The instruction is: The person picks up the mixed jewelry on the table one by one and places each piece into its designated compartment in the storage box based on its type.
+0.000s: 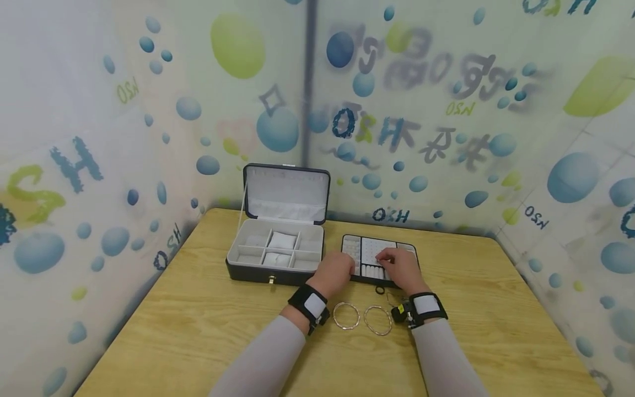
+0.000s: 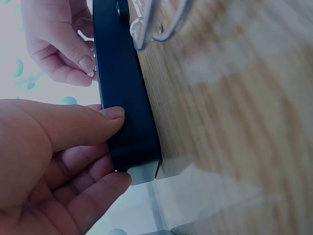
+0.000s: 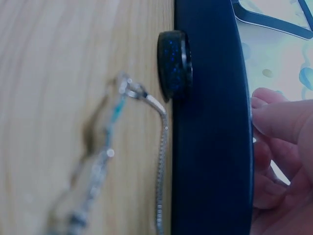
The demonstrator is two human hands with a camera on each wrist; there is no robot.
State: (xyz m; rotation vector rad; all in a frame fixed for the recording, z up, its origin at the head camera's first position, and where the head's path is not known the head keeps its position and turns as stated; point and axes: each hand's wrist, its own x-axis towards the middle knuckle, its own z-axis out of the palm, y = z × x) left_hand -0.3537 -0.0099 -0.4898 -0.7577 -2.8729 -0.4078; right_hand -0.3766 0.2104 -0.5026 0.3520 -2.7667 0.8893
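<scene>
A shallow black jewelry tray (image 1: 353, 278) with pale compartments lies on the table. My left hand (image 1: 337, 273) grips its near left corner; in the left wrist view the thumb presses the black side (image 2: 128, 98) and the fingers lie behind. Over the tray's middle, my right hand (image 1: 403, 270) pinches a tiny shiny piece (image 2: 90, 74), too small to identify. Against the tray's front side a dark ring with blue specks (image 3: 168, 63) stands on edge. Beside it is a silver chain bracelet (image 3: 161, 161). Two bangles, left (image 1: 359, 316) and right (image 1: 365, 320), lie nearer me.
Left of the tray stands a black jewelry box (image 1: 248, 273) with its lid (image 1: 288, 190) raised. Pale cushions (image 1: 281, 241) sit in two of its compartments. The wooden table (image 1: 198, 331) ends at patterned walls behind and at both sides.
</scene>
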